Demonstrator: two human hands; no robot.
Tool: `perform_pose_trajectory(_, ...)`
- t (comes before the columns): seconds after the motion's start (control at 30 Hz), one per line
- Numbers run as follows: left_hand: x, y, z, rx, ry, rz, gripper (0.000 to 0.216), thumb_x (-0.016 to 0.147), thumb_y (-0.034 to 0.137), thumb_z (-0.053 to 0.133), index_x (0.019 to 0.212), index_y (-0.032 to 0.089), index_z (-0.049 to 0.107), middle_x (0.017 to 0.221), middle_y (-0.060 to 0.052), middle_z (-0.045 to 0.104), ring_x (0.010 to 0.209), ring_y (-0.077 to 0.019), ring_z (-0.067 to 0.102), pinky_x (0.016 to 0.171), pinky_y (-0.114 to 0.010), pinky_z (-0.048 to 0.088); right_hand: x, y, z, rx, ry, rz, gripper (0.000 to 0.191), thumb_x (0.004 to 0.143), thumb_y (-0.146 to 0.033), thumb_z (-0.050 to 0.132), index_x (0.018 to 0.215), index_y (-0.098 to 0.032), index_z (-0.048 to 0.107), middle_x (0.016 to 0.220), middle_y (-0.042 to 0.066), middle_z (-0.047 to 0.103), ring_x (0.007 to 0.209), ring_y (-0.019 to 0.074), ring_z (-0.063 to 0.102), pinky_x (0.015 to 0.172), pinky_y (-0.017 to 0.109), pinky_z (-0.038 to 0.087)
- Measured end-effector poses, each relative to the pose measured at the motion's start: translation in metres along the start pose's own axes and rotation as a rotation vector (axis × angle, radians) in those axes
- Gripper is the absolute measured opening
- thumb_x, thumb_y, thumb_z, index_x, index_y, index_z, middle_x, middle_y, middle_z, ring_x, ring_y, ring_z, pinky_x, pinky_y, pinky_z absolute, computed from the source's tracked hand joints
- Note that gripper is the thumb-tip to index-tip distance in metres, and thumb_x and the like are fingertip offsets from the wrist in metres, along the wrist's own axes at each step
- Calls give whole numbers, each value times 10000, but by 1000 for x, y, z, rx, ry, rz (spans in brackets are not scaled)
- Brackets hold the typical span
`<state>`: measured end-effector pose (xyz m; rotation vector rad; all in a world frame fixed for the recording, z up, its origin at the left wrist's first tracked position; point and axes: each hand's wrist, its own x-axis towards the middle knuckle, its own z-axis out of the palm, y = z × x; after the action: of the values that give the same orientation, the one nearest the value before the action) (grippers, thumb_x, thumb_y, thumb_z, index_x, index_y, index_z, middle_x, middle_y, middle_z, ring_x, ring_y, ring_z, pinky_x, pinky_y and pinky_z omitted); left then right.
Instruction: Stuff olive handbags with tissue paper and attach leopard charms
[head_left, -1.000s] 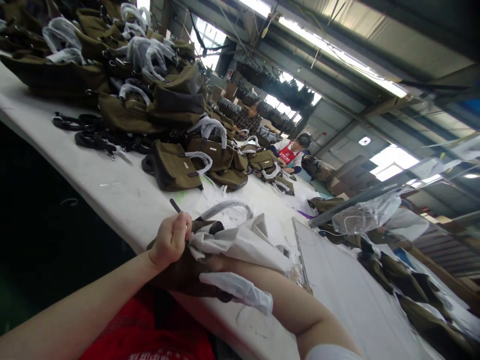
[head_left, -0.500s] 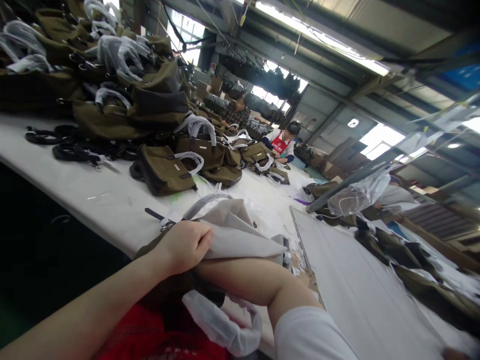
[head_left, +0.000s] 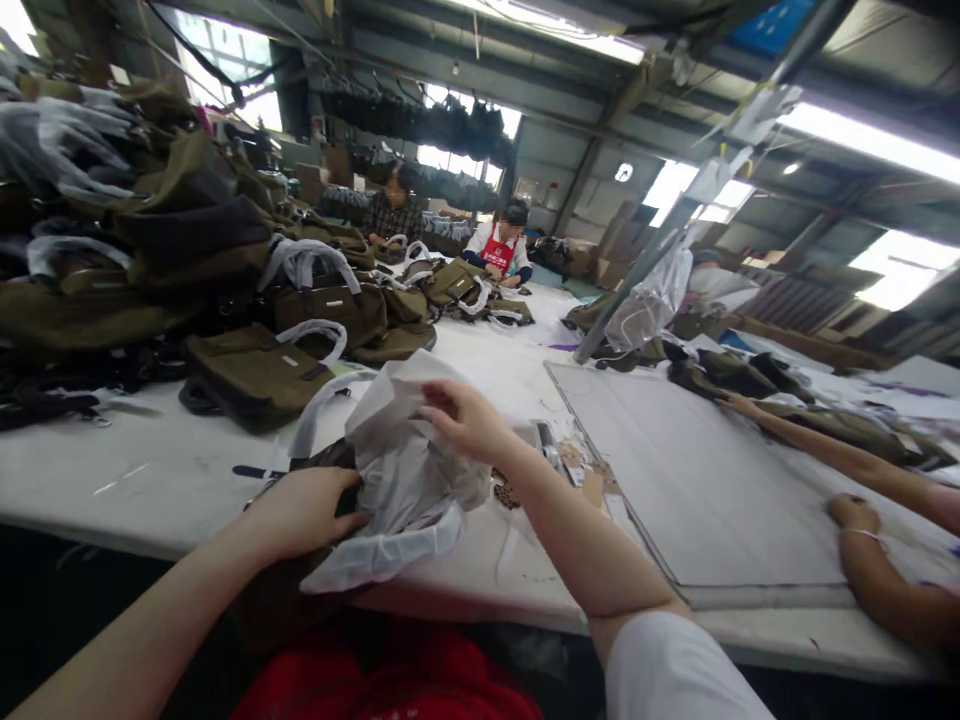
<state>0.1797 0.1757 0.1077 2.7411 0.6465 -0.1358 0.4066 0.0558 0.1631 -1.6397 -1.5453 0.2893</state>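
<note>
— Bending loosely, the right hand's (head_left: 472, 422) fingers, thumb apart, at the pale lining (head_left: 401, 460). Gripping cloth?
— Can't tell. Left hand (head_left: 311, 510) on the olive bag (head_left: 279, 592), thumb spread from fingers; hold unclear. Bag below both hands.
— Obstructions?
— Wrapped handle (head_left: 390, 555), crossing the lining's near side. Loose cards (head_left: 592, 487) right of the right fingers; second bag (head_left: 259, 375) beyond the left; co-worker's hand (head_left: 855, 515) well apart, rightward.

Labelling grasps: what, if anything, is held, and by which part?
Left hand holds the bag by its opening edge. Right hand is open at the pale lining, no grip visible.
</note>
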Motion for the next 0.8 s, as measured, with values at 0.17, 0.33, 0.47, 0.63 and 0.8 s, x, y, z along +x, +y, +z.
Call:
perform_pose_trajectory(0.17,13,-1,-1,-129,73,-132,387,753,478,641,1004,186,608,1021,-150,713,941,-345,671,785,-419,490,-110,-8,-21,114,459,-64,393,968,-370,482,645,-199,625,627,35,621,617,156,590,621,294,451)
perform_pose_trajectory(0.33,23,15,-9,-547,86,-205,842,797,670,522,1355,70,327,1271,-274,593,789,-274,703,779,-428,544,-159,52,13,335,134,492,437,927,-507,477,744,-161,670,604,30,630,457,122,547,446,235,390)
perform_pose_trajectory(0.47,25,40,-14,-556,12,-187,927,687,730,629,1318,97,383,1260,-258,612,826,-289,711,765,-404,557,-133,83,19,499,220,533,443,794,-516,629,1038,-146,628,743,22,665,506,122,560,439,219,404)
perform_pose_trajectory(0.63,24,79,-14,-205,70,-122,758,646,712,679,1104,117,578,1046,-235,704,913,-396,690,719,-430,533,-77,46,20,313,235,265,195,835,-338,596,836,-158,671,793,30,700,752,185,626,663,272,485)
perform_pose_trajectory(0.8,25,81,4,-278,148,-76,357,808,417,604,1031,153,696,1101,-211,715,1069,-407,648,874,-480,498,-48,2,27,276,-89,43,201,850,-331,619,957,-171,674,923,49,714,875,215,646,784,310,506)
